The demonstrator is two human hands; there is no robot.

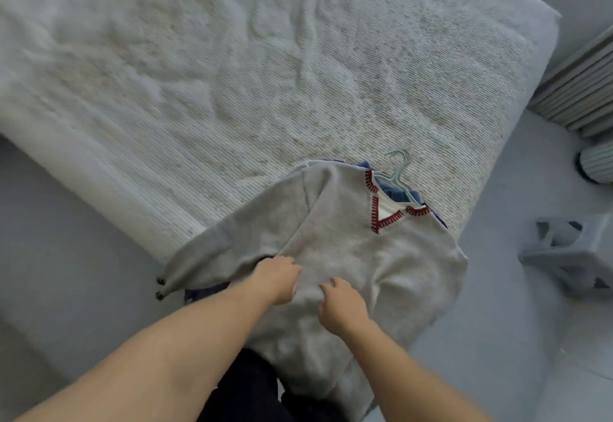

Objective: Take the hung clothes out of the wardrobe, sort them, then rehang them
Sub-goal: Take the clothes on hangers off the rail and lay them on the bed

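Sweater (348,246), grey with a red-stitched V-neck, lies on the near corner of the bed (232,73), its hem spilling over the bed's edge toward the person. Nearest the camera, both hands sit on its lower body, close together. The left hand (277,277) has its fingers curled into the knit where the sleeve meets the body, gripping a fold. The right hand (341,304) rests just beside it with fingers bent onto the cloth, apparently pinching it, though how firm the hold is I cannot tell.

From the hands, the garment's long axis runs away and to the right: hem closest, collar farthest. One sleeve trails off to the left over the bed's edge. Beyond the collar, a pale green hanger (396,169) pokes out, its hook pointing up and away toward the far side of the bed. Blue clothing (403,194) shows beneath the neckline, so the sweater looks to be topmost of a stack. Neither hand is clearly nearer the hanger; the right has the shorter line to it.
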